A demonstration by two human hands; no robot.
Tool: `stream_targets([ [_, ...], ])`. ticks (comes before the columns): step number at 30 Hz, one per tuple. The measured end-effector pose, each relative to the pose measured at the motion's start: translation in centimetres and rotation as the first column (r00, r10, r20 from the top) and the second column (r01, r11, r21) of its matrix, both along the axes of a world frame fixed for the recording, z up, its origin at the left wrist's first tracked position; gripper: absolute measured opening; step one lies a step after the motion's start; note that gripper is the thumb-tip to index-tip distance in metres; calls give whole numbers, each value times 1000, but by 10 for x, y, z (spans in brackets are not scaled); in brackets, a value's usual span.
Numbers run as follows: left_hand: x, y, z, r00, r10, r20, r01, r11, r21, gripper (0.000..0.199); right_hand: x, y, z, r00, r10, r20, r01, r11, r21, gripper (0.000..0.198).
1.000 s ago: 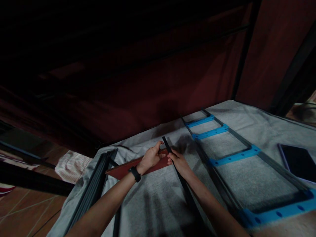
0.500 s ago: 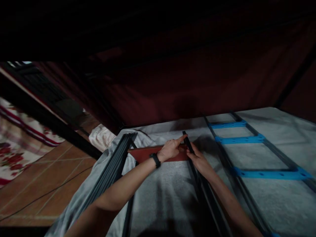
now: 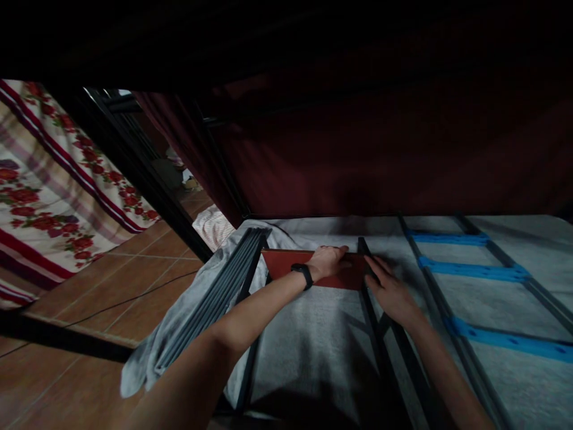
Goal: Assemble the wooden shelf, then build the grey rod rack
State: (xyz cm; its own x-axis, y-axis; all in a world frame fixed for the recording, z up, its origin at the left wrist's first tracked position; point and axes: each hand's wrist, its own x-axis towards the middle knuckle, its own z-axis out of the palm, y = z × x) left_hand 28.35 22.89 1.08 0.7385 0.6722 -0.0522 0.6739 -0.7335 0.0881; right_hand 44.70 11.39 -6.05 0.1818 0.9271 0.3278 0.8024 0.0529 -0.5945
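Note:
A reddish-brown board (image 3: 286, 266) spans two dark metal bars above a grey-white cloth. My left hand (image 3: 329, 261), with a black watch on its wrist, grips the board's upper edge right of the middle; some of its fingers are hidden. At the board's right end, my right hand (image 3: 394, 295) has its fingers stretched out and apart, fingertips against the dark metal bar (image 3: 369, 310). Whether those fingertips also touch the board I cannot tell.
A bundle of grey tubes (image 3: 215, 298) lies left of the board. On the right, blue crosspieces (image 3: 474, 270) join dark bars like a ladder. Maroon fabric (image 3: 313, 161) hangs behind. A dark frame post (image 3: 147, 179) and flowered cloth (image 3: 40, 209) stand left, above tiled floor.
My left hand no longer points at the bar's tip and now lies on the board. My right hand has loosened from around the bar. The view has swung left.

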Motion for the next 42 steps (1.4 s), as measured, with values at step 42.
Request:
stream_targets([
  [42,-234,9,-67,-287,777,561,327,630,-705,48,-47,87,21,798,294,526,-272,955,-121,31],
])
